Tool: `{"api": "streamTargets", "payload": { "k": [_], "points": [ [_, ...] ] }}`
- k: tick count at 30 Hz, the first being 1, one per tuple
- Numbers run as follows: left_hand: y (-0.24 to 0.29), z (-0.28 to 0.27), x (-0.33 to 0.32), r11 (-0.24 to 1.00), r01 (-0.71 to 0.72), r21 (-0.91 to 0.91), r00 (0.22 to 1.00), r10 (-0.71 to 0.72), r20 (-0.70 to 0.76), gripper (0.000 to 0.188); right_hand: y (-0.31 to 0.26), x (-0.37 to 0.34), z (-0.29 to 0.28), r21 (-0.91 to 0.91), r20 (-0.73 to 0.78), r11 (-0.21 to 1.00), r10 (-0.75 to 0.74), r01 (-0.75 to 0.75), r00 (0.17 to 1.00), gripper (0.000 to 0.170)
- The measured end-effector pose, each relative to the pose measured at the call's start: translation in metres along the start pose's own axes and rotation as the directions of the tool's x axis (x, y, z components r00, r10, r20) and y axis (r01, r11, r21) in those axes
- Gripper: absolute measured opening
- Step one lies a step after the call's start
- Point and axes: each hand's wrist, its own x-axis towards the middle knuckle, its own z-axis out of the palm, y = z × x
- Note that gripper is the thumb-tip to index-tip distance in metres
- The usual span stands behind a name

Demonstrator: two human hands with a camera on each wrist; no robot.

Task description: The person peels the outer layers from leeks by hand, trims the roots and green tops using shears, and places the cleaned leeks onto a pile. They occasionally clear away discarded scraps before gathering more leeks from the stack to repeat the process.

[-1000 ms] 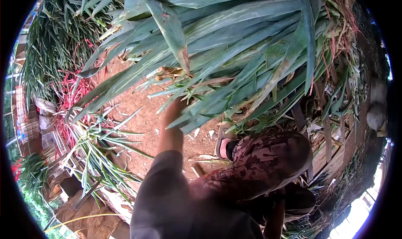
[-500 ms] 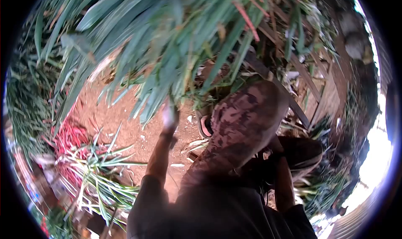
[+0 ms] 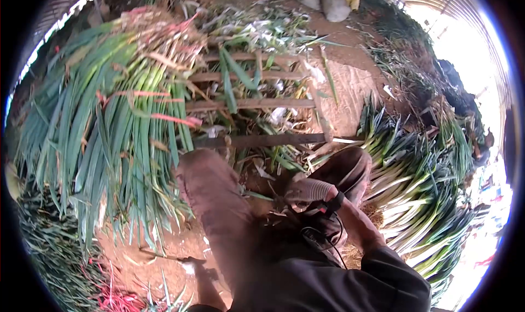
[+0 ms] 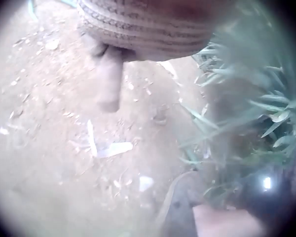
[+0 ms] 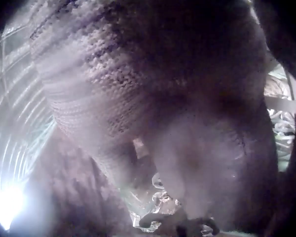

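Note:
My left hand [image 3: 191,265] is low over the bare earth, below the leaf ends of a big bundle of leeks [image 3: 115,131]. In the left wrist view it wears a knitted glove [image 4: 143,32], one bare fingertip pointing down, and nothing shows in its grasp. Red ties [image 3: 175,119] cross the bundle, its roots lying toward the back. My right hand [image 3: 309,191], in a striped knitted glove, rests by my bent right leg. The right wrist view has its gloved fingers [image 5: 192,163] hanging loosely bent over shiny scraps.
A wooden slatted frame [image 3: 262,141] littered with leaf trimmings stands in front of my knees. More leeks [image 3: 415,202] with white stems lie at the right. Red strings [image 3: 115,293] and a dark green heap [image 3: 49,252] are at lower left. Sacks [image 3: 333,4] sit at the back.
The head view has swung right, bringing the slatted frame and the right-hand leeks into sight. My left hand has come away from the bundle's leaves, down over the earth.

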Motion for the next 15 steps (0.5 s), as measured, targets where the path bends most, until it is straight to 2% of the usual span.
{"api": "streamTargets", "payload": {
  "k": [1,2,3,4,5,6,7,8,9,10,11,12,13,14,15],
  "points": [
    [0.013,0.002,0.008,0.998,-0.067,0.01,0.998,0.067,-0.009,0.033,-0.022,0.0,-0.027,-0.015,0.106,0.999,0.041,-0.039,0.994,0.038],
    [0.025,0.002,0.012,0.987,-0.086,0.139,0.996,0.082,0.039,0.037,-0.037,-0.004,-0.018,0.211,0.169,0.95,0.198,-0.232,0.965,0.036],
    [0.04,0.002,0.013,0.957,-0.109,0.27,0.992,0.089,0.086,0.041,-0.052,-0.008,-0.009,0.407,0.228,0.814,0.349,-0.415,0.909,0.035],
    [0.056,-0.004,0.016,0.905,-0.137,0.402,0.987,0.092,0.131,0.045,-0.061,-0.011,0.005,0.482,0.255,0.759,0.356,-0.437,0.899,0.034],
    [0.087,-0.018,0.001,0.973,-0.138,0.184,0.99,0.129,0.061,0.053,-0.074,-0.009,-0.005,0.477,0.23,0.75,0.397,-0.458,0.889,0.033],
    [0.111,-0.026,0.0,0.981,-0.151,0.119,0.988,0.144,0.062,0.059,-0.097,-0.005,-0.028,0.476,0.206,0.739,0.434,-0.478,0.877,0.033],
    [0.119,-0.026,0.003,0.955,-0.284,0.079,0.956,0.289,-0.057,0.058,-0.116,-0.006,-0.049,0.479,0.186,0.724,0.468,-0.496,0.864,0.033],
    [0.125,-0.032,0.003,0.907,-0.416,0.063,0.891,0.42,-0.173,0.056,-0.122,-0.012,-0.066,0.653,-0.005,0.667,0.477,-0.359,0.879,0.033],
    [0.144,-0.045,-0.003,0.902,-0.431,0.01,0.886,0.425,-0.187,0.051,-0.122,-0.02,-0.085,0.786,-0.188,0.59,0.509,-0.182,0.84,0.033],
    [0.172,-0.06,-0.013,0.894,-0.447,-0.032,0.879,0.433,-0.198,0.046,-0.125,-0.031,-0.108,0.773,-0.352,0.62,0.598,-0.137,0.72,0.031],
    [0.183,-0.072,-0.011,0.9,-0.431,0.064,0.864,0.432,-0.257,0.042,-0.131,-0.049,-0.133,0.761,-0.452,0.625,0.705,-0.176,0.547,0.024],
    [0.199,-0.088,-0.02,0.855,-0.514,0.064,0.812,0.51,-0.284,0.034,-0.116,-0.073,-0.119,0.749,-0.56,0.637,0.757,-0.185,0.337,0.023],
    [0.207,-0.103,-0.02,0.818,-0.576,-0.005,0.786,0.552,-0.279,0.029,-0.101,-0.096,-0.105,0.739,-0.639,0.643,0.763,-0.202,0.093,0.022],
    [0.218,-0.112,-0.019,0.772,-0.629,-0.092,0.76,0.586,-0.28,0.024,-0.086,-0.12,-0.092,0.734,-0.675,0.642,0.724,-0.221,-0.141,0.022],
    [0.226,-0.128,-0.015,0.786,-0.603,0.135,0.737,0.614,-0.283,0.02,-0.076,-0.142,-0.077,0.834,-0.541,0.547,0.782,-0.077,-0.31,0.022]
  ]
}}
